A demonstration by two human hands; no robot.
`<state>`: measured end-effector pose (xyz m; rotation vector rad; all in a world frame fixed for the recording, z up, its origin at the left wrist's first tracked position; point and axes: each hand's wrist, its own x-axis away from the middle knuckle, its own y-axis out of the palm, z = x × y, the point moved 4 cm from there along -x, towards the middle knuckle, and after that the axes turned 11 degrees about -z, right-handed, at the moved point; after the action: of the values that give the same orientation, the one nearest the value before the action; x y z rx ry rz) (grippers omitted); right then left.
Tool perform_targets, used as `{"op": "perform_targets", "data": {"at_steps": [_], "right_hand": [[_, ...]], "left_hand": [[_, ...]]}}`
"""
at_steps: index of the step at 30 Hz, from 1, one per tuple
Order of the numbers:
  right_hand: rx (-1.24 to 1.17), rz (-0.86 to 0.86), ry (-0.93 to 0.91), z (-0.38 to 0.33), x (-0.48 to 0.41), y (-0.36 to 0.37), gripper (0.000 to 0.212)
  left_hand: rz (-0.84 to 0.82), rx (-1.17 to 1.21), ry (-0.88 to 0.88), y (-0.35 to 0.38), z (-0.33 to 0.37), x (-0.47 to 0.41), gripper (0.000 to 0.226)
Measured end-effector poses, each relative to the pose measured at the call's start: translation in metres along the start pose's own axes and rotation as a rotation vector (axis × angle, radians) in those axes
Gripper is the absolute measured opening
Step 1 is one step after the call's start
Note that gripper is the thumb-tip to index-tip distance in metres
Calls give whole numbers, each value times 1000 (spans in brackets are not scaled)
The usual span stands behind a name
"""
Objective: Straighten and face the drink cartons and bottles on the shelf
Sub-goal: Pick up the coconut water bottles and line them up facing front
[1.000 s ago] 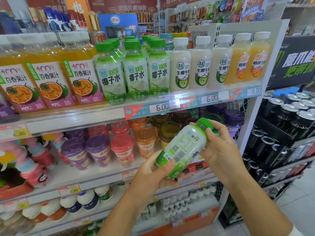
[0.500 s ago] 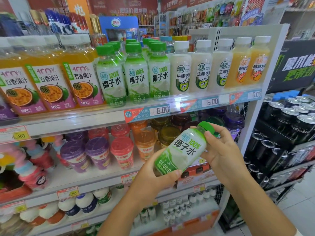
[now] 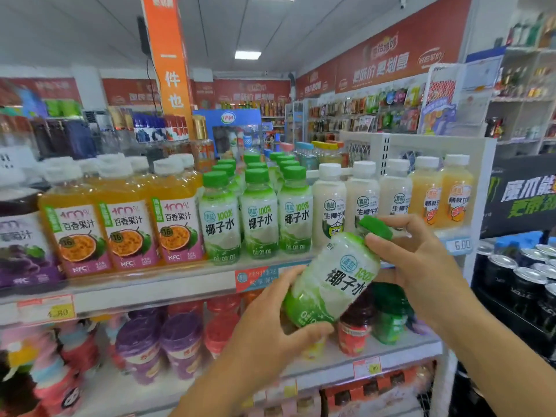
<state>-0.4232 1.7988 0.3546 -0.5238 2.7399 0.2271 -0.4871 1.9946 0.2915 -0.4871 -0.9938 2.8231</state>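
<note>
White panelled ceiling (image 3: 90, 31) with one lit square light (image 3: 247, 54) at upper centre. Red banners (image 3: 391, 58) run along the far walls; an orange sign (image 3: 171, 64) hangs upper left; a blue cooler (image 3: 228, 127) stands mid-frame.

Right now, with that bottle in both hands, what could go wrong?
1. The coconut water bottle is tilted, held only at its base by the left hand and near its cap by the right hand; it might slip onto the cups below.
2. Sliding it back could knock the closely packed green-capped bottles on the shelf.
</note>
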Motion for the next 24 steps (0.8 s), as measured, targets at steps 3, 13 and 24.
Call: {"op": "perform_targets", "data": {"at_steps": [3,13,24], "right_hand": [[111,-31,-148,-52,-29,3,37],[282,-193,-422,-154,-149,34,22],[358,-332,-301,-116,-282,78,27]], "left_hand": [[137,-274,73,-54,22,-19,54],[220,-908,19,-174,39,-94,50],[-44,-827,-103,-175,27,-140,49]]}}
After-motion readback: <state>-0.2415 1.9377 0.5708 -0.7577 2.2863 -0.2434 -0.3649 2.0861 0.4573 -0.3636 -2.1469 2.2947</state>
